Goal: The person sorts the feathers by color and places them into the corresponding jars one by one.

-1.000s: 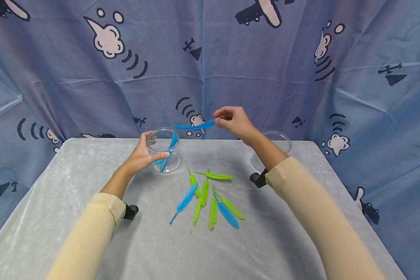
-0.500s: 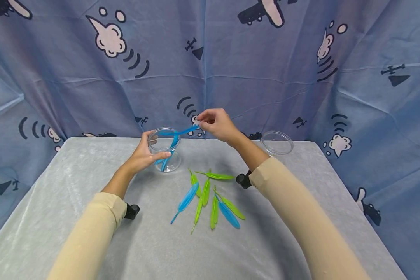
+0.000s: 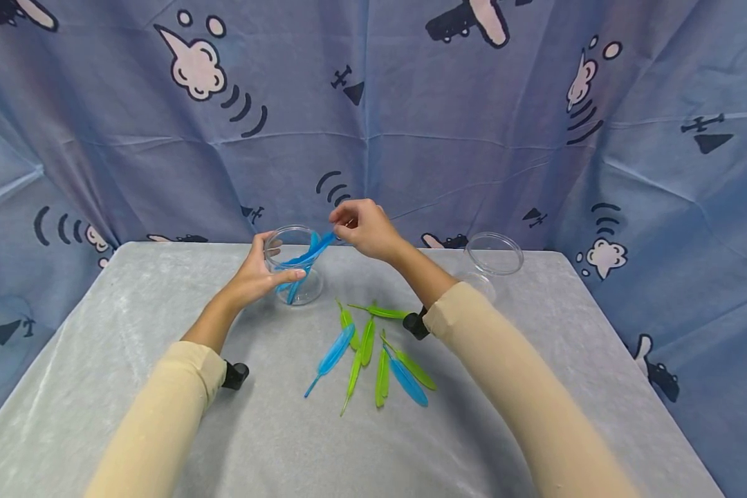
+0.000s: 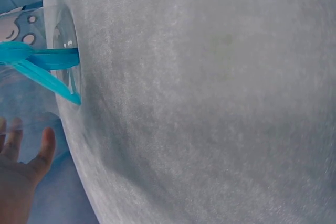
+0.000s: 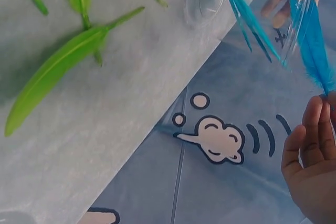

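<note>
My left hand (image 3: 258, 272) grips a clear plastic cup (image 3: 313, 289) at the table's far side, thumb across its near wall. Several blue feathers (image 4: 55, 59) stand leaning inside that cup. Just right of the rim, my right hand (image 3: 369, 228) pinches the quill end of another blue feather (image 5: 313, 45), whose vane reaches into the cup's mouth. On the table in front lie two blue feathers, one at left (image 3: 334, 351) and another at right (image 3: 407, 380), among several green feathers (image 3: 367, 341).
A second clear cup (image 3: 494, 270) stands at the back right, partly behind my right forearm. The grey cloth-covered table (image 3: 274, 443) ends at a blue patterned curtain (image 3: 411, 90). Black camera mounts sit on both wrists (image 3: 235, 375).
My right hand has moved left and slightly down, bringing the blue feather from beside the cup into its mouth. The left hand and the cup stay in place.
</note>
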{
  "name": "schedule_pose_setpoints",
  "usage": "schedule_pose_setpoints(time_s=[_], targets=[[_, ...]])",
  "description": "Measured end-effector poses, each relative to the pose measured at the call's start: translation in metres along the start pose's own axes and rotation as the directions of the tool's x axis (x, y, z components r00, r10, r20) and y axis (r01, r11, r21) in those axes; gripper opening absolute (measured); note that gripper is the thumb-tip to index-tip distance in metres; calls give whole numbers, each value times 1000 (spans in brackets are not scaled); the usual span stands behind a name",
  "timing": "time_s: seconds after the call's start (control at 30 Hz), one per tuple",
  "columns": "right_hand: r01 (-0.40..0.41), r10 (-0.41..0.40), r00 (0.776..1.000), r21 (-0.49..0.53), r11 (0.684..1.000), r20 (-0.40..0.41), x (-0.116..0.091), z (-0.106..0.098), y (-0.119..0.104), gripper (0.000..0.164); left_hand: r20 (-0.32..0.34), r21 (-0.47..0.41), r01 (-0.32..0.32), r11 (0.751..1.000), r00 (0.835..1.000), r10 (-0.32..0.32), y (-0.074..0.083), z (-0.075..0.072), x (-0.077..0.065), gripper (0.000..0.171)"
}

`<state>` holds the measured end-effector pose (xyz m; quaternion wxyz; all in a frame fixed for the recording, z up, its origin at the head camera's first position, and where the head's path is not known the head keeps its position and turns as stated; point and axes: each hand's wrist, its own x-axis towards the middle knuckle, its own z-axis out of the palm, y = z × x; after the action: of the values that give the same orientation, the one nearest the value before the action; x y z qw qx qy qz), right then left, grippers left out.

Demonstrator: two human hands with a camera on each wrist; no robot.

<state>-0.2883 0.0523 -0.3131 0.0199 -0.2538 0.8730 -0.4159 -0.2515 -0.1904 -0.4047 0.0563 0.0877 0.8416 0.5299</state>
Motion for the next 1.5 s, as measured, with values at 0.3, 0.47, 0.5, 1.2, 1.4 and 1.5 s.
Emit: schedule_pose_setpoints(time_s=[0.3,0.47,0.5,1.2,1.4,1.5], targets=[[32,-32,999,-49,998,17,0,11,-4,15,-4,-1,-3,1000,1000,3,2,1,0,102],[65,-62,997,-72,995,36,-1,15,-2,17,-10,-3,-7,1000,1000,7,2,1,-1,101],[68,-65,997,-69,995,40,-2,15,-1,17,-10,-4,-7,1000,1000,7,1,1,-1,100],[-30,12,958,60,998,285,-56,-10,60,25,5,16,6,1000,1000,-6,7,1,-3,102],[-8,-21,933,79,997,360,-73,-14,77,28,18,-17,21,1000,1000,-21,32,-1,-16,96],[-8,-32,919,99,995,392,-81,-14,83,31,20,-11,20,1000,1000,-19,34,-1,-17,97]])
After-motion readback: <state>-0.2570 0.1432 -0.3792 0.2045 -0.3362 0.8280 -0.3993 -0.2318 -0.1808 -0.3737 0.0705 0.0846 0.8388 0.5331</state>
